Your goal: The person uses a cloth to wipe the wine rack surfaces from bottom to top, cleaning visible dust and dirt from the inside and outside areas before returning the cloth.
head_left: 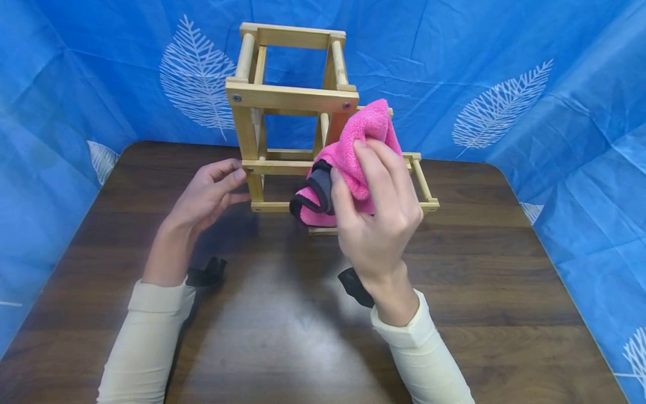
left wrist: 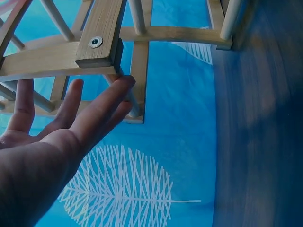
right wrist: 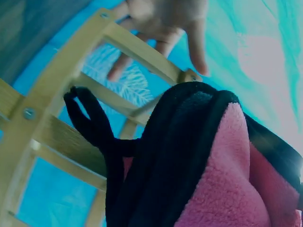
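Note:
A light wooden rack (head_left: 292,98) of slats and round rods stands at the back of the table, tall on its left side and stepping down to the right. My right hand (head_left: 381,210) pinches a bunched pink cloth (head_left: 370,126) with dark trim in front of the rack's middle. The right wrist view shows the cloth (right wrist: 222,175) close up, with a black loop at its edge. At the rack's left side is my left hand (head_left: 209,188). Its fingers (left wrist: 97,109) are extended and spread near a lower corner in the left wrist view; the fingertips' exact contact is unclear.
The dark wooden table (head_left: 303,336) has rounded back corners. A blue curtain (head_left: 404,62) with white leaf prints hangs behind it and along both sides. A black strap (head_left: 207,273) sits at my left wrist and another black strap (head_left: 355,287) at my right.

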The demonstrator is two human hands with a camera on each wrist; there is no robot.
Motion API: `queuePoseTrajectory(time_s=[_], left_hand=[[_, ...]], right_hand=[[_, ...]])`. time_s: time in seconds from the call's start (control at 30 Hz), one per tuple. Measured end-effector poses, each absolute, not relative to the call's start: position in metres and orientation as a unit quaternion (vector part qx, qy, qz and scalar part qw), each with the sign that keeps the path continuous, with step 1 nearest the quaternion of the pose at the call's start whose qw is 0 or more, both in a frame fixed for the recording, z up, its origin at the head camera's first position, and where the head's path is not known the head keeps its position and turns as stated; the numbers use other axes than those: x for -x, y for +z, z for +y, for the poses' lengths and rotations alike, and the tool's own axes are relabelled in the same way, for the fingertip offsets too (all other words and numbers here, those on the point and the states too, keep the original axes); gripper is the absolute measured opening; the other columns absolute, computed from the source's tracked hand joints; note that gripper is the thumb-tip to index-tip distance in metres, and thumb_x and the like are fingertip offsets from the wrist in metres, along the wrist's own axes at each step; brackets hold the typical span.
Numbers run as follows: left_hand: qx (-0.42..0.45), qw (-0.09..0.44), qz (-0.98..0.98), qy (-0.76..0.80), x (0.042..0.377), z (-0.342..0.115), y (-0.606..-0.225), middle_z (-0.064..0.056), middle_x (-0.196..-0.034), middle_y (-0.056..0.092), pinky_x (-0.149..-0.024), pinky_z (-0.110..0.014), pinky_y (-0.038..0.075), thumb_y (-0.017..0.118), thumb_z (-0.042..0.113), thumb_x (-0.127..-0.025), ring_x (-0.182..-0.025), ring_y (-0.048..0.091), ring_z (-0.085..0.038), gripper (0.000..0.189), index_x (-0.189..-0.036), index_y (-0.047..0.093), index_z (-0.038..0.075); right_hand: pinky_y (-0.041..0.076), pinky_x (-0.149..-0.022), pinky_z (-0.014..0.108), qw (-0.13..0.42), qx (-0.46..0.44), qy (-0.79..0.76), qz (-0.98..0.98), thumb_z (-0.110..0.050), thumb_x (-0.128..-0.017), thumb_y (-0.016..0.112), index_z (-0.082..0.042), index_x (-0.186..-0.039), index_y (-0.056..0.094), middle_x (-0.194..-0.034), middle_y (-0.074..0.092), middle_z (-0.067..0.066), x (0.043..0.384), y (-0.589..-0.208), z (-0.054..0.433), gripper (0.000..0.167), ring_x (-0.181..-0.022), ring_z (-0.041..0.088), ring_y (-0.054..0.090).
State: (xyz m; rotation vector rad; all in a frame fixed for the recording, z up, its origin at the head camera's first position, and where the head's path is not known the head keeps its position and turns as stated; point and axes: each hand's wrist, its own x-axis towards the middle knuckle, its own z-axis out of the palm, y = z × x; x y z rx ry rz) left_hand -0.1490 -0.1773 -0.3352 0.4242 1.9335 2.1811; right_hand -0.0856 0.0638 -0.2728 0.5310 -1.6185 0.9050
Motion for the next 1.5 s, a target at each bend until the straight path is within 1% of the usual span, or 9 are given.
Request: queuePoseTrajectory(time_s=[0.13, 0.27, 0.4, 0.63, 0.83, 1.03, 1.17, 1.33, 1.5], left_hand=[[-0.131, 0.089, 0.658, 0.737, 0.148, -0.175, -0.335, -0.013, -0.129, 0.050, -0.103, -0.064, 0.033, 0.057, 0.020, -0.101, -0.119, 0.049, -0.030, 0.014, -0.109, 0.067, 0.014], [-0.117, 0.085, 0.647, 0.749, 0.146, -0.173, -0.334, -0.013, -0.131, 0.048, -0.104, -0.066, 0.030, 0.056, 0.017, -0.101, -0.123, 0.045, -0.029, 0.011, -0.101, 0.066, 0.012], [-0.113, 0.085, 0.649, 0.747, 0.147, -0.172, -0.334, -0.013, -0.131, 0.048, -0.104, -0.066, 0.031, 0.057, 0.018, -0.101, -0.122, 0.046, -0.029, 0.011, -0.096, 0.065, 0.011], [-0.108, 0.078, 0.646, 0.751, 0.149, -0.171, -0.336, -0.014, -0.129, 0.049, -0.104, -0.065, 0.032, 0.058, 0.017, -0.100, -0.119, 0.048, -0.029, 0.011, -0.095, 0.066, 0.011], [-0.104, 0.075, 0.638, 0.759, 0.151, -0.170, -0.338, -0.013, -0.126, 0.052, -0.103, -0.065, 0.033, 0.058, 0.015, -0.100, -0.113, 0.052, -0.028, 0.012, -0.093, 0.068, 0.014], [-0.099, 0.078, 0.639, 0.759, 0.150, -0.171, -0.337, -0.013, -0.125, 0.052, -0.103, -0.064, 0.033, 0.059, 0.016, -0.100, -0.114, 0.052, -0.027, 0.013, -0.092, 0.069, 0.015], [-0.099, 0.076, 0.637, 0.761, 0.150, -0.172, -0.338, -0.013, -0.125, 0.052, -0.103, -0.064, 0.033, 0.058, 0.015, -0.100, -0.115, 0.052, -0.027, 0.015, -0.091, 0.070, 0.015], [-0.099, 0.074, 0.635, 0.763, 0.150, -0.173, -0.339, -0.012, -0.125, 0.053, -0.103, -0.064, 0.033, 0.057, 0.014, -0.100, -0.114, 0.052, -0.027, 0.017, -0.089, 0.069, 0.015], [-0.101, 0.079, 0.634, 0.763, 0.151, -0.173, -0.339, -0.013, -0.128, 0.052, -0.103, -0.064, 0.034, 0.058, 0.015, -0.100, -0.115, 0.052, -0.027, 0.015, -0.092, 0.070, 0.015]], right_hand=[[0.051, -0.093, 0.040, 0.563, -0.226, 0.354, -0.711, -0.006, -0.086, 0.072, 0.006, -0.109, 0.070, -0.106, 0.068, 0.021, 0.087, -0.265, 0.060, 0.026, -0.100, 0.031, 0.065], [0.052, -0.091, 0.039, 0.520, -0.223, 0.313, -0.763, -0.008, -0.087, 0.071, 0.003, -0.112, 0.070, -0.109, 0.067, 0.019, 0.088, -0.269, 0.058, 0.027, -0.100, 0.031, 0.064], [0.054, -0.086, 0.041, 0.493, -0.218, 0.283, -0.793, -0.008, -0.088, 0.071, 0.001, -0.114, 0.070, -0.109, 0.067, 0.018, 0.088, -0.277, 0.058, 0.028, -0.097, 0.033, 0.064], [0.054, -0.088, 0.042, 0.482, -0.212, 0.235, -0.817, -0.013, -0.086, 0.075, -0.001, -0.115, 0.070, -0.110, 0.067, 0.017, 0.086, -0.292, 0.054, 0.032, -0.098, 0.032, 0.065], [0.054, -0.089, 0.041, 0.492, -0.212, 0.213, -0.817, -0.013, -0.086, 0.074, -0.001, -0.110, 0.070, -0.108, 0.066, 0.017, 0.086, -0.311, 0.051, 0.027, -0.096, 0.034, 0.065], [0.055, -0.084, 0.042, 0.472, -0.222, 0.196, -0.830, -0.011, -0.087, 0.071, -0.003, -0.109, 0.070, -0.108, 0.065, 0.018, 0.085, -0.328, 0.051, 0.023, -0.093, 0.034, 0.063], [0.056, -0.080, 0.042, 0.440, -0.233, 0.190, -0.846, -0.009, -0.087, 0.070, -0.003, -0.111, 0.069, -0.107, 0.064, 0.017, 0.082, -0.339, 0.051, 0.024, -0.092, 0.033, 0.063], [0.056, -0.073, 0.037, 0.397, -0.237, 0.180, -0.868, -0.006, -0.087, 0.067, -0.003, -0.109, 0.068, -0.105, 0.063, 0.014, 0.081, -0.351, 0.049, 0.022, -0.086, 0.030, 0.062], [0.055, -0.068, 0.037, 0.379, -0.232, 0.183, -0.877, -0.004, -0.085, 0.066, -0.003, -0.107, 0.067, -0.104, 0.062, 0.013, 0.083, -0.357, 0.049, 0.022, -0.081, 0.029, 0.061]])
